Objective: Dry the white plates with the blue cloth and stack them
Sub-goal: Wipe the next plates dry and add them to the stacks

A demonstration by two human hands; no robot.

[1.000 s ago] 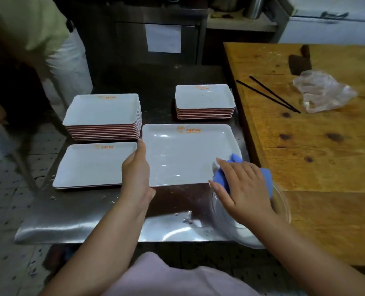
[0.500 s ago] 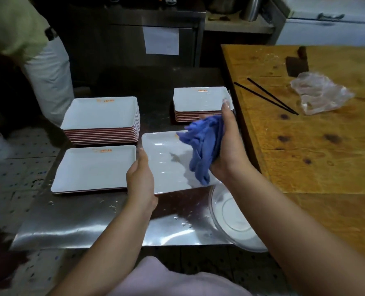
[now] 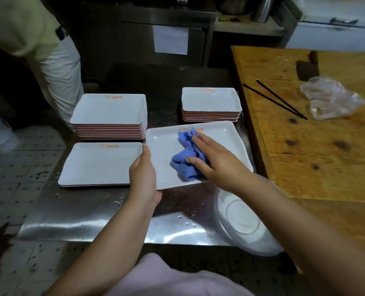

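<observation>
White plate (image 3: 224,146), rectangular with an orange mark on its far rim, lies on the steel table (image 3: 74,218) in front of the person, its near left edge raised slightly off the wet metal. Nearest the camera, a clear glass bowl (image 3: 243,218) sits at the table's near right corner, partly under the right forearm, with water drops on the steel beside it. The left hand (image 3: 144,178) grips the plate's left rim, thumb on the upper face and fingers curled below the edge. The right hand (image 3: 217,162) rests on the blue cloth (image 3: 187,159), fingers extended and spread, pressing the crumpled cloth flat against the plate's inner surface; the cloth reaches from the middle of the plate to the orange mark. Just left of this plate, a second white plate (image 3: 100,165) lies flat on the table, its right edge close to the left thumb. Beyond it stands a tall stack of plates (image 3: 110,116) with red-edged undersides; a lower stack (image 3: 211,103) stands beyond the plate being wiped, at the table's far right. To the right, a wooden counter (image 3: 318,150) carries two black chopsticks (image 3: 277,100) and a crumpled clear plastic bag (image 3: 329,99). At far left stands another person (image 3: 55,67) in pale trousers.
</observation>
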